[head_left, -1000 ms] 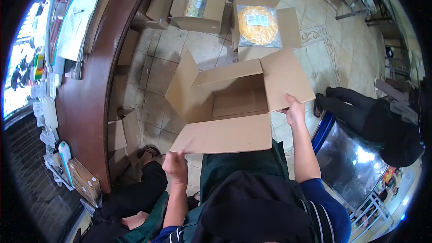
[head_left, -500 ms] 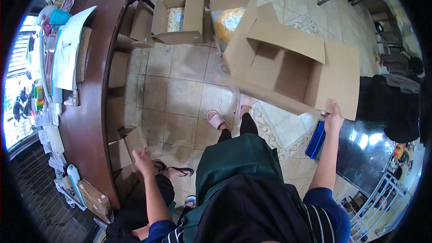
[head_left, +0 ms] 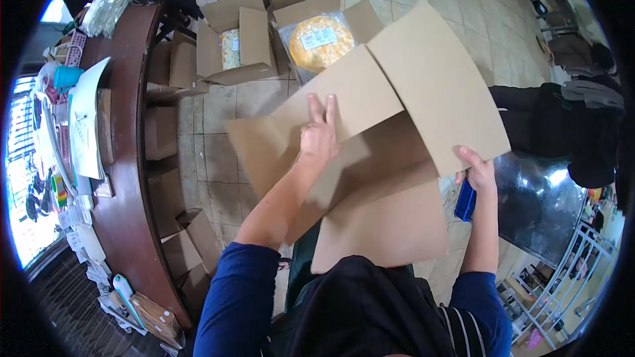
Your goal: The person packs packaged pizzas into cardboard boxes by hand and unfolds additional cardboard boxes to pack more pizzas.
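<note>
A large brown cardboard box (head_left: 377, 158) with its flaps spread is held tilted in front of my body. My right hand (head_left: 477, 170) grips the corner of its right flap, thumb on the upper face and fingers beneath. On the far flap lies my left hand (head_left: 319, 131), two fingers stretched out and apart against the cardboard; its thumb is hidden. Shadow covers part of the box's inside. Just beyond it, a round, golden, flat bread-like item (head_left: 319, 43) in a labelled clear wrapper sits in another open box.
A smaller open box (head_left: 228, 73) holds a wrapped, labelled item (head_left: 231, 49). Along the left runs a brown table (head_left: 122, 198), with several boxes beneath it. A dark glossy tabletop (head_left: 536, 205) and a blue object (head_left: 465, 199) are at right. Another person stands at the top.
My left hand has come from beside the table onto the box's far flap. The box has swung closer and tilted. My right hand still holds its flap. The view has shifted somewhat.
</note>
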A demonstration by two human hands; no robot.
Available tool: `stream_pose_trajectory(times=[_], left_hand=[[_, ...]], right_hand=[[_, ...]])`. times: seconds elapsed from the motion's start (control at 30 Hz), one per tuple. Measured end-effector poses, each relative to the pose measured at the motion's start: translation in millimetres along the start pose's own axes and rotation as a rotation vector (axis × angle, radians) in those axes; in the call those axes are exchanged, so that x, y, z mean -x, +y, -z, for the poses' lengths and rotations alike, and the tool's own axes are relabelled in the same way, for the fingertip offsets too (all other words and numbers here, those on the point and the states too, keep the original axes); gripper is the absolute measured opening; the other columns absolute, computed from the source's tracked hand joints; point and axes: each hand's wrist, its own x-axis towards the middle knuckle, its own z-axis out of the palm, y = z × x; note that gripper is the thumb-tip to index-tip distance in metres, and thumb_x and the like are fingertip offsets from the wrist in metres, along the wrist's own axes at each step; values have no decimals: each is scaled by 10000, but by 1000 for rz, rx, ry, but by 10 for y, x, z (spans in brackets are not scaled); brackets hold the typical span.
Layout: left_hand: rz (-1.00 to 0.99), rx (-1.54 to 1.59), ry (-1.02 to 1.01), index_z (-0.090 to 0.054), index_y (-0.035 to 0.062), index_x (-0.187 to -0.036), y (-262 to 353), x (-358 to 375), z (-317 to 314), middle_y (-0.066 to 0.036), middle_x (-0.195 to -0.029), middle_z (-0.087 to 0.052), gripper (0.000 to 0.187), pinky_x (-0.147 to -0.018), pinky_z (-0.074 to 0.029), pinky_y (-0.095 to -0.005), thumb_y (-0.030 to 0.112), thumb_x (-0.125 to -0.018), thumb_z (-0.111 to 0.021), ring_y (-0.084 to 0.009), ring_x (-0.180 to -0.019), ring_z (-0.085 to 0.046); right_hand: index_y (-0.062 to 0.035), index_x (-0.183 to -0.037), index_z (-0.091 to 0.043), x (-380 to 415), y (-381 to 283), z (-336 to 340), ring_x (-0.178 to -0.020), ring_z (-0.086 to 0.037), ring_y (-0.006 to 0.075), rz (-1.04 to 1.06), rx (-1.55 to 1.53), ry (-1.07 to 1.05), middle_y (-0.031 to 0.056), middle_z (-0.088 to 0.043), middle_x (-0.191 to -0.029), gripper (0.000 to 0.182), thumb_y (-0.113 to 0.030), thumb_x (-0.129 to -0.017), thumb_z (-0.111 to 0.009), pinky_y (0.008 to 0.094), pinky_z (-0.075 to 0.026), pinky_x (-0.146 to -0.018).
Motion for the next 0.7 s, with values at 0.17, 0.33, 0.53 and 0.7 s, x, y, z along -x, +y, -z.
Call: stream_pose_trajectory(times=[0.17,0.33,0.53,0.7], left_hand=[[50,38,-65,-369,60,-1215,-549,10,89,-231,-1008,-551,439,-614,-490,-414,261,-828,-420,-316,-719,-618],[36,460,16,-571,27,-757,-1417,612,259,-204,-806,-587,288,-701,-438,-440,293,-813,-476,-382,-785,-551],[351,647,-91,-571,-3,-862,-2167,1548,136,-150,-531,-507,209,-505,-396,-360,199,-814,-541,-206,-487,-523],[468,753,-57,-574,-13,-846,-2080,1691,50,-77,-470,-460,178,-458,-352,-313,160,-816,-542,-84,-466,-434]], right_hand=[[25,-1092,-461,-669,358,119,-678,-599,180,-135,125,-58,134,-570,-952,438,-214,-771,-639,278,-490,-445],[9,-1280,-314,-837,1071,17,-1081,-480,225,-294,792,-102,155,-477,-1194,817,-379,-679,-709,319,-396,-894],[-24,-1336,-224,-475,1582,-524,-1165,-405,227,-722,90,-401,141,-406,-1272,850,-396,-710,-661,317,-335,-951],[-29,-1343,-212,109,1530,-703,-1184,-379,214,-700,-761,-296,137,-375,-1298,828,-328,-719,-668,323,-341,-945]])
